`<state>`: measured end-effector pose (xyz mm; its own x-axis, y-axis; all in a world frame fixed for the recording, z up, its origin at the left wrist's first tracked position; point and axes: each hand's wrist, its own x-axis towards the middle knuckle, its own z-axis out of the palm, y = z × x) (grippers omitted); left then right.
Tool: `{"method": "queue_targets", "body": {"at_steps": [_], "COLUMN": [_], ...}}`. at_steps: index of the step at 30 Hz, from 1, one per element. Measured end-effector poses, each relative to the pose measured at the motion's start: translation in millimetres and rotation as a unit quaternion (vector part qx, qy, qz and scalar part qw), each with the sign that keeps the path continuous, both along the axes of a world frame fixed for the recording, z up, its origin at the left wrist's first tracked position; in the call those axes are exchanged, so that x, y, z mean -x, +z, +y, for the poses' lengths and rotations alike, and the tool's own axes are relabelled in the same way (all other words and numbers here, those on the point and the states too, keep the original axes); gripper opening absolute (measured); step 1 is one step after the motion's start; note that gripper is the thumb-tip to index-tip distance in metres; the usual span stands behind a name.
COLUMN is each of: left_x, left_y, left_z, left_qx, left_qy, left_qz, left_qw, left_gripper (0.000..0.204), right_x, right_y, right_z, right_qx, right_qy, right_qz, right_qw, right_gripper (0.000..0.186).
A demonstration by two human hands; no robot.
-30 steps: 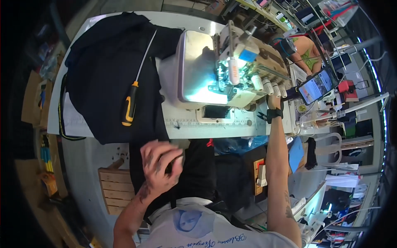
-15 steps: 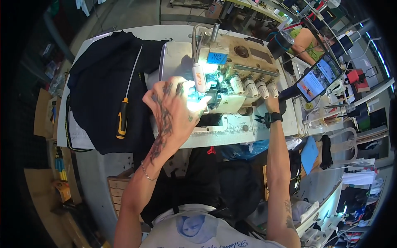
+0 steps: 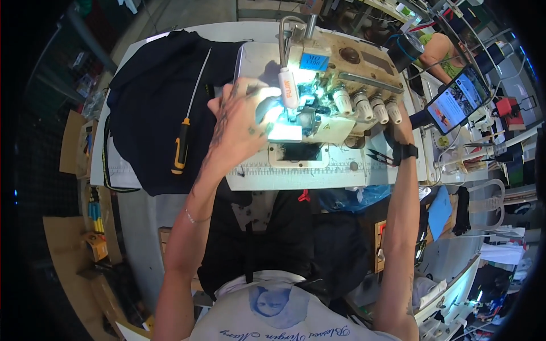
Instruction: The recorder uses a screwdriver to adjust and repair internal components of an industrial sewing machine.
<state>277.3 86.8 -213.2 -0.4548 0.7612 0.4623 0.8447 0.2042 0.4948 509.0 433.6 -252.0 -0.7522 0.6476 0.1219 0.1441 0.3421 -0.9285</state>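
Observation:
My left hand [image 3: 239,128] is at the left side of an overlock sewing machine [image 3: 364,62], close to its lit needle area. Its fingers are bent, with the index finger and thumb apart; glare washes out the tips, and I make out nothing held. A white machine lamp [image 3: 289,91] shines just beside them. My right hand [image 3: 402,129] reaches past the machine's right end, near the row of white tension knobs [image 3: 362,106]. The machine hides its fingers. Below that wrist lie small dark thread snips [image 3: 380,157].
Dark fabric [image 3: 148,113] covers the table's left side, with a yellow-and-black screwdriver [image 3: 182,145] on it. A phone [image 3: 458,101] stands on a holder at the right. Beyond it another person's arm [image 3: 437,57] shows. Cardboard boxes [image 3: 74,244] stand at lower left.
My left hand has drawn back a little from the needle area, baring a bright white plate there. My right hand stays at the machine's right end. The whole view has shifted slightly.

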Motion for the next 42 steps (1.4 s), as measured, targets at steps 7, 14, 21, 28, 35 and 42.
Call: {"method": "queue_targets", "body": {"at_steps": [7, 14, 21, 28, 35, 42], "left_x": [0, -1, 0, 7, 4, 9], "left_y": [-15, -10, -8, -10, -8, -13], "left_z": [13, 16, 17, 7, 8, 7], "left_qx": [-0.044, -0.050, -0.010, -0.019, 0.008, -0.027], "left_qy": [0.076, 0.063, 0.062, 0.004, 0.016, 0.002], "left_qz": [0.063, 0.080, 0.088, 0.036, 0.034, 0.019], "left_qw": [0.994, 0.994, 0.994, 0.999, 0.999, 0.999], "left_gripper": [0.026, 0.019, 0.020, 0.040, 0.047, 0.041], "right_x": [5, 6, 7, 9, 10, 3], "right_y": [-24, -17, -25, -45, -36, 9], "right_z": [13, 13, 19, 27, 13, -72], "right_qx": [0.064, 0.048, 0.057, 0.041, -0.039, -0.145], "right_qy": [-0.114, -0.036, -0.005, -0.109, -0.190, -0.314], "right_qz": [-0.003, 0.011, 0.026, 0.016, -0.121, 0.132], "right_qw": [0.991, 0.998, 0.998, 0.993, 0.974, 0.929], "right_gripper": [0.033, 0.027, 0.024, 0.019, 0.027, 0.031]}}
